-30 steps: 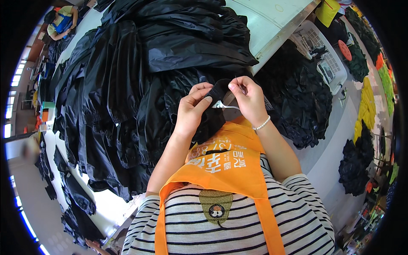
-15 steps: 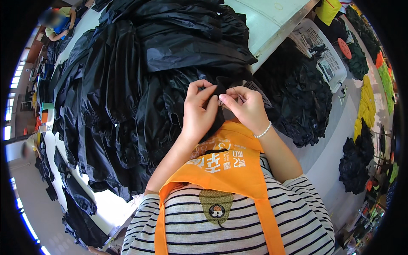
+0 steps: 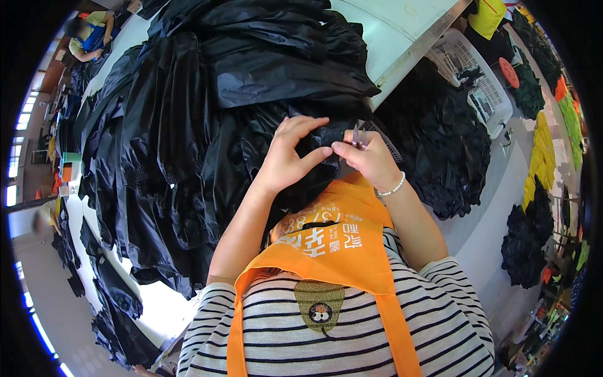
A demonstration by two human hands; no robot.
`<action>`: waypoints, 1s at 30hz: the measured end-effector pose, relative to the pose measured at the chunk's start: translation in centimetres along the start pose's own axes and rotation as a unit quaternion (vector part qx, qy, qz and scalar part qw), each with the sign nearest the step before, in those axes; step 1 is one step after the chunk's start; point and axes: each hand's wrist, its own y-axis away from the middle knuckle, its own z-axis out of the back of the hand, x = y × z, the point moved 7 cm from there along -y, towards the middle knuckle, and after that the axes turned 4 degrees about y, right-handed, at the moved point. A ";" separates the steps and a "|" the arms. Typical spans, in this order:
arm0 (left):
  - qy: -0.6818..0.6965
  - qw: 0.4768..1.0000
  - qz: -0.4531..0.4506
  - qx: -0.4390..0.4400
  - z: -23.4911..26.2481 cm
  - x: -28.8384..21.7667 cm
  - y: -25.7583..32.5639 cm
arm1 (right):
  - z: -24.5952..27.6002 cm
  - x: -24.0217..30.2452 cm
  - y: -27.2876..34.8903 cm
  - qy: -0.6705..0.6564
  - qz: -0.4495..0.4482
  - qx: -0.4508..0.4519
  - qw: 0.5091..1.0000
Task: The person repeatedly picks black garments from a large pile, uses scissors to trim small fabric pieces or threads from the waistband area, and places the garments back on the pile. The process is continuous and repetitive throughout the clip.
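You are holding a fold of the black garment (image 3: pixel 251 119) up off the heap in front of your chest, just above the top edge of your orange apron (image 3: pixel 333 242), and your left hand (image 3: pixel 290 157) is pinching that fold, thumb pressing against the fingertips while the other fingers are arching over the cloth. Your right hand (image 3: pixel 370 160) is closing around a small pair of thread snips (image 3: pixel 357 135) (only the pale tips are showing above the fingers, so I cannot tell whether the blades are apart), and its thumb is meeting your left thumb on the fabric. Judging from this, you are trimming a loose thread: keep the cloth taut between the two thumbs, bring only the stray thread between the tips, and keep the blades lying flat against the seam so they are not nicking the thin, shiny fabric. The rest of the garment is draping over the white table (image 3: pixel 402 38).
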 end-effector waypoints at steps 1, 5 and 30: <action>0.001 1.000 0.013 0.000 0.1 0.3 -0.2 | 0.2 0.0 -0.2 0.020 0.019 -0.023 0.999; 0.023 0.998 0.056 -0.036 0.1 2.0 0.3 | 1.4 0.7 0.0 0.068 0.083 -0.112 0.988; -0.026 0.998 0.057 -0.025 -0.6 3.0 0.3 | 2.9 0.1 -2.8 0.124 0.059 -0.095 0.986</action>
